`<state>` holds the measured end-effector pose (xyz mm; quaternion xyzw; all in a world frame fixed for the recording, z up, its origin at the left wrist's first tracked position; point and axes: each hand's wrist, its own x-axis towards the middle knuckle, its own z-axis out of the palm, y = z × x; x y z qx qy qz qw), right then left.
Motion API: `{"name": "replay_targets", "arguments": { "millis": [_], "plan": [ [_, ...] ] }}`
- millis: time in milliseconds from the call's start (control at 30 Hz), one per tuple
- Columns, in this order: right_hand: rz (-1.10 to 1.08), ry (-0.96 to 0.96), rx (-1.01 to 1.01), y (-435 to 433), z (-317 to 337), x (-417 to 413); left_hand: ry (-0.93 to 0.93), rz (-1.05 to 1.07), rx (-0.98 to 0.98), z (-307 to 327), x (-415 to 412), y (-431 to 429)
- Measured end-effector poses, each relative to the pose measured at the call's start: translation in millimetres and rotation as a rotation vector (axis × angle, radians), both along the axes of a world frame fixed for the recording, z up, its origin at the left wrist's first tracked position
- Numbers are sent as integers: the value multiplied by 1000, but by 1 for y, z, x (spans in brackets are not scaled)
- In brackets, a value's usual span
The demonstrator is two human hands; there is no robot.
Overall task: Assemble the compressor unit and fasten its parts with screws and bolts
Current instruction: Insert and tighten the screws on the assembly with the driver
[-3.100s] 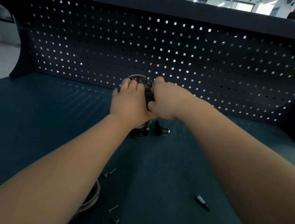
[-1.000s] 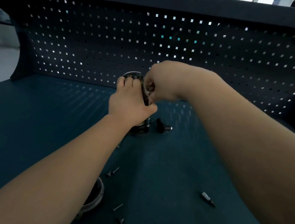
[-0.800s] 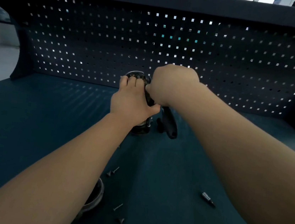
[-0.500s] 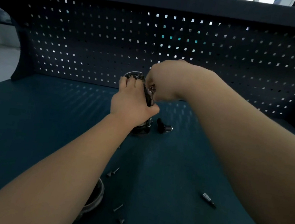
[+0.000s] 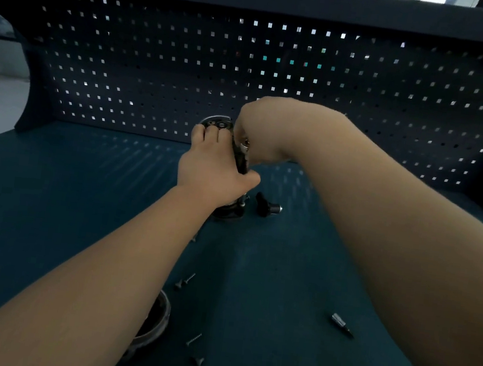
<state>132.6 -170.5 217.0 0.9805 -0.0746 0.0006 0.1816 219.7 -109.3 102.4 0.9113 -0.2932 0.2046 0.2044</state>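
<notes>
The dark compressor unit (image 5: 218,122) stands upright on the blue bench near the pegboard, mostly hidden by my hands. My left hand (image 5: 211,168) grips its body from the near side, fingers over the top rim. My right hand (image 5: 260,130) is curled above its right side, holding a dark-handled tool with a shiny metal head (image 5: 242,152) against the unit. Loose screws (image 5: 185,281) lie on the bench nearer to me, with two more screws (image 5: 195,348) further forward.
A small black fitting with a silver end (image 5: 268,208) lies just right of the unit. A round metal ring part (image 5: 156,324) sits under my left forearm. A driver bit (image 5: 341,324) lies at the right. The dark pegboard (image 5: 158,60) closes off the back.
My right hand has swung the tool handle down and back up beside the unit in a turning motion. My left hand has kept its grip on the unit.
</notes>
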Motion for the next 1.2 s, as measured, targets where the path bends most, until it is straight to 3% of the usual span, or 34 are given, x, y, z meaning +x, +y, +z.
{"name": "replay_targets", "arguments": {
  "millis": [233, 467, 667, 900, 1200],
  "plan": [
    [-198, -51, 105, -4, -9, 9, -9, -16, 26, 1, -1, -4],
    [37, 12, 30, -14, -1, -1, -38, 24, -1, -2, -1, -3],
    [-158, -50, 22, -15, -8, 3, -33, 20, 35, -1, -1, -5],
    [0, 58, 32, -11, 2, -2, -43, 45, 38, 0, 0, 1],
    [-177, -206, 110, -16, -22, 8, -56, 24, 18, -3, 2, -4]
  ]
}}
